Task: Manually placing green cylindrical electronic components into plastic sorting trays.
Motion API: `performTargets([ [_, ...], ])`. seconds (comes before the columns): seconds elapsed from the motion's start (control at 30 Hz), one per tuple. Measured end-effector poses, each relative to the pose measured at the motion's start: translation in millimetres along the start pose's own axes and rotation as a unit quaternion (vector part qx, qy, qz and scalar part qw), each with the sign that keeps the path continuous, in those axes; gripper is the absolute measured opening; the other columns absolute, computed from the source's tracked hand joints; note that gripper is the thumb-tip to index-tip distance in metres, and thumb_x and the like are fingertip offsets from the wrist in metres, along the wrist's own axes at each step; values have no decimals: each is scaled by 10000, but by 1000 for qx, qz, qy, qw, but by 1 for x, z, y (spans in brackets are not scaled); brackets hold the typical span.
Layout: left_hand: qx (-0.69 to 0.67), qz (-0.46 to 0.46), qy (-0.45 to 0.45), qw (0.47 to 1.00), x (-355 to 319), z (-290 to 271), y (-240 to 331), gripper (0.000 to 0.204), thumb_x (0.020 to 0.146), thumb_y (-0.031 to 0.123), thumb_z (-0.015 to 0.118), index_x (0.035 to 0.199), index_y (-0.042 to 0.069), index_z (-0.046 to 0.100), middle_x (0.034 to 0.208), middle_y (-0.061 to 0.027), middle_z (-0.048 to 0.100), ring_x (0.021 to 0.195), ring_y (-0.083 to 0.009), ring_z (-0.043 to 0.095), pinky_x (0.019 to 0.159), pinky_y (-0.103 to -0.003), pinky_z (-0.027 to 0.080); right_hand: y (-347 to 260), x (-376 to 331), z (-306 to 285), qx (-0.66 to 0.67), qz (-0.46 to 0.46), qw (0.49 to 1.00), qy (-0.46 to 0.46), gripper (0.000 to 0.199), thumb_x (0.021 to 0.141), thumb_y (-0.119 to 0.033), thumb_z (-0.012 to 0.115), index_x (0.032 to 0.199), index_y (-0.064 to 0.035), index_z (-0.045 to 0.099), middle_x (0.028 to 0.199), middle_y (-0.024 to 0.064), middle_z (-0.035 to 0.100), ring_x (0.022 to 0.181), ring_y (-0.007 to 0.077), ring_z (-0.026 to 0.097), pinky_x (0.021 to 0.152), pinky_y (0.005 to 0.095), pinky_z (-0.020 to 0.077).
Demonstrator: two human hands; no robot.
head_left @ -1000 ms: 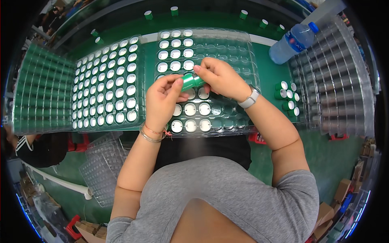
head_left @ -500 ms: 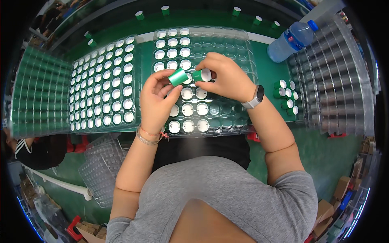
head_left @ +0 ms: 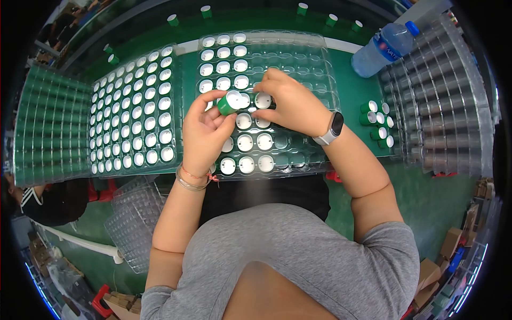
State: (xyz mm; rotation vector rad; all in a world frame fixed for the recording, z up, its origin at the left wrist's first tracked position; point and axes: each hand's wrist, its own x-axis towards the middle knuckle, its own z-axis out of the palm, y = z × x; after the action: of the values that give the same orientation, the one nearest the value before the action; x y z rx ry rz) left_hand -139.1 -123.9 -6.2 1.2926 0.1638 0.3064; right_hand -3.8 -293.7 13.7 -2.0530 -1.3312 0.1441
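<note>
My left hand pinches a small green cylinder with a white end between thumb and fingers, its white end tilted up and to the right. My right hand, with a watch at the wrist, has thumb and fingertips around a second green cylinder, whose white end faces up at a cell of the clear plastic tray. White-topped cylinders fill several columns on the tray's left; cells to the right are bare. My hands cover some cells in the middle.
A filled tray lies to the left, beside upright stacked trays. Loose green cylinders stand at right, near a water bottle and more stacked trays. Several cylinders stand along the far green strip.
The cylinder in my left hand has turned from lying sideways to white end up. My right hand has brought its cylinder from tilted to upright at the tray.
</note>
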Motion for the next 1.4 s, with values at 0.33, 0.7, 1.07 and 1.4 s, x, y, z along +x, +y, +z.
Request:
performTargets([
  [0.33, 1, -8, -64, 998, 2, 0, -12, 503, 854, -117, 601, 1312, -19, 416, 1306, -156, 521, 1214, -223, 560, 998, -331, 501, -6, 11, 11, 180, -136, 973, 43, 403, 761, -142, 808, 1126, -63, 658, 1059, 58, 569, 861, 176, 575, 721, 299, 500],
  [0.7, 187, 77, -40, 979, -1, 11, -3, 693, 804, -34, 709, 1410, 20, 377, 1364, -157, 490, 1336, -258, 459, 1141, -404, 362, 26, 11, 13, -17, -9, 998, 52, 327, 865, -92, 690, 1185, -38, 648, 1145, 115, 564, 896, 230, 623, 772, 327, 516],
  [1.07, 578, 215, -231, 752, -6, 14, 5, 706, 779, 422, 757, 1362, 105, 516, 1477, -128, 448, 1397, -359, 368, 1149, -581, 215, 49, 46, -48, 22, 151, 979, 133, 374, 881, -86, 623, 1248, -21, 590, 1144, 94, 634, 920, 177, 619, 833, 312, 507],
  [1.4, 554, 215, -249, 765, 0, 11, 8, 624, 786, 425, 738, 1291, 97, 576, 1460, -123, 471, 1378, -347, 396, 1140, -561, 240, 245, 132, -91, -236, 361, 898, 88, 1072, 670, -413, 858, 1526, -128, 278, 1427, 299, 417, 1250, 446, 511, 1065, 432, 432],
])
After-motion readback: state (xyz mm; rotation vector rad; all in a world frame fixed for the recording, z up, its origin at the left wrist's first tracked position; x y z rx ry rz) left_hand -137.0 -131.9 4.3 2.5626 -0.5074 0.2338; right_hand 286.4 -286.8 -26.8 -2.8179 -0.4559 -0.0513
